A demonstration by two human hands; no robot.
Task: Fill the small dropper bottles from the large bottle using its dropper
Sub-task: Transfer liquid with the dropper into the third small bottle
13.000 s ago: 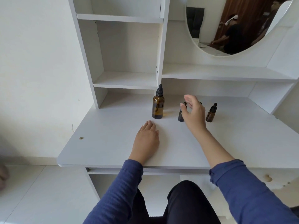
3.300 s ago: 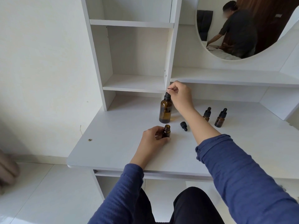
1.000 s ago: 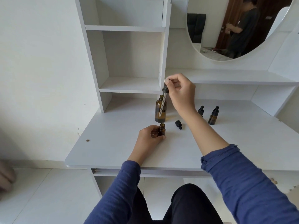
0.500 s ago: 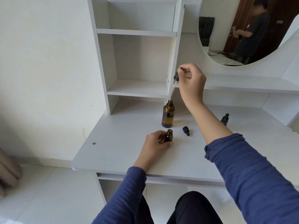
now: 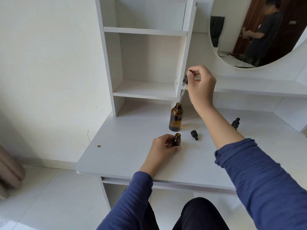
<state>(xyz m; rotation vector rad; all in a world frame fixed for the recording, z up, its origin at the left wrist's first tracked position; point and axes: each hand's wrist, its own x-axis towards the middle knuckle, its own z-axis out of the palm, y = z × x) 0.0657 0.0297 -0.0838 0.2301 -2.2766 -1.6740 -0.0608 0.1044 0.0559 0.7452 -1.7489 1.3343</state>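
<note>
Dropper [image 5: 182, 92] is pinched by the right hand [image 5: 201, 85], tip at the mouth of the large bottle [image 5: 175, 119]; uncapped small bottle [image 5: 177, 141] is clasped in the grip of the left hand [image 5: 163, 149], nearer the desk [image 5: 124, 146] front edge.

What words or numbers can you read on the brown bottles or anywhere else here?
No text can be read here.
Large amber glass bottle: no label.
Small amber glass bottle held by the left hand: no label.
Glass dropper with black bulb pinched by the right hand: no print.
Pale patch reflected in the round mirror: too small to read.
</note>
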